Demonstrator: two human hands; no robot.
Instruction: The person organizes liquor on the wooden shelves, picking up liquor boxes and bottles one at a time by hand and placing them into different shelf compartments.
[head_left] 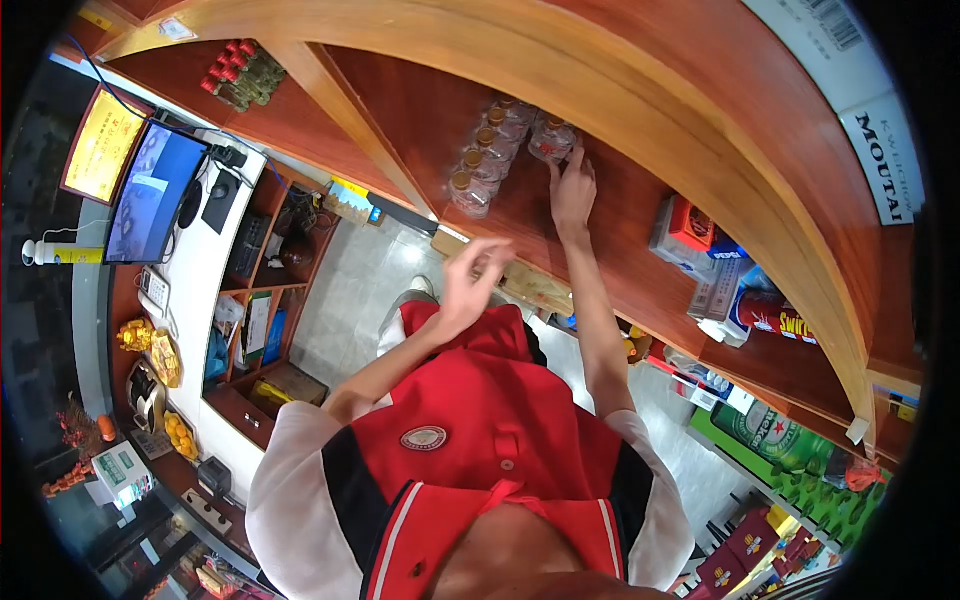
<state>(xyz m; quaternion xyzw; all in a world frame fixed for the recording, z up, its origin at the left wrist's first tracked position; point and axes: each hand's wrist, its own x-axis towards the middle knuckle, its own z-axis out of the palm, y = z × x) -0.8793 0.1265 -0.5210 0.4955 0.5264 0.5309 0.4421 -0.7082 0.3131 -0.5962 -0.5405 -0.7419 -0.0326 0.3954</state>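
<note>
Inside the wooden shelf, my right hand (573, 195) reaches forward, its fingers closed at the near side of a small clear glass bottle (551, 140) with a gold cap and red marking. That bottle stands at the front of a second row. Beside it on the left is a row of several similar glass bottles (470, 190), all upright. My left hand (473, 290) hovers in front of the shelf edge, fingers loosely bent and apart, with nothing visible in it. Its fingertips are slightly blurred.
Small red-capped bottles (243, 75) stand in the left shelf bay. To the right are boxes (690, 225) and a red can (775, 318). A Moutai carton (880, 160) sits above. A desk with a monitor (155, 195) is on the left; a green Heineken display (770, 437) is lower right.
</note>
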